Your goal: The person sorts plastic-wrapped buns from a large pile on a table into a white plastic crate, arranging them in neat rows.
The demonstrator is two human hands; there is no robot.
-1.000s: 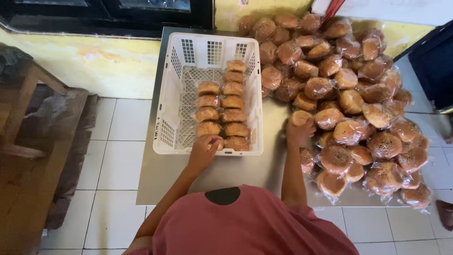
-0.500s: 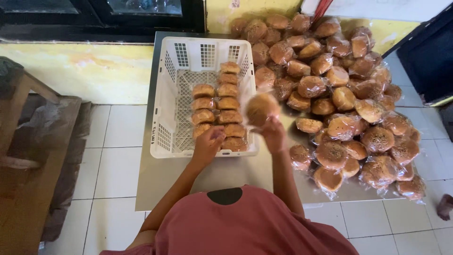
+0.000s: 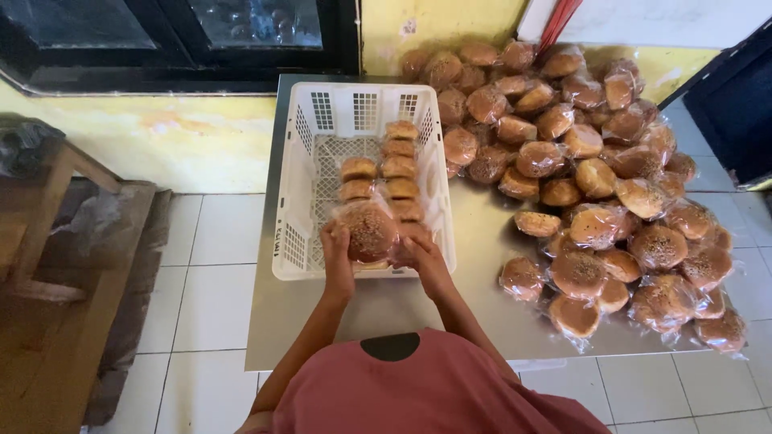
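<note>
- White floor tiles and a yellow-painted wall [image 3: 193, 145] under a dark window were seen from the head camera, with a steel table [image 3: 482, 241] set against that wall.
- On the table a white plastic crate [image 3: 305, 241] was placed, its sides pierced with grid openings; two rows of wrapped buns [image 3: 394, 173] were stood on edge inside it.
- A large heap of wrapped buns [image 3: 595, 177] was piled on the right part of the table, just beside the crate.
- One wrapped bun [image 3: 368, 231], round, brown and speckled with seeds, was held over the near end of the crate, at the front of the rows.
- The left hand [image 3: 336, 255] was closed on the bun's left edge, fingers curled around the wrapping.
- The right hand [image 3: 422, 255] was pressed to the bun's right side; it was partly blurred, yet a grip on the wrapping was judged likely.
- The bun was judged light and soft, easily squashed, and its clear film slippery and loose; a hold at the rim from both sides, with gentle pressure, was judged best.
- A wooden bench [image 3: 48, 241] was visible at the left, well apart from the table.
</note>
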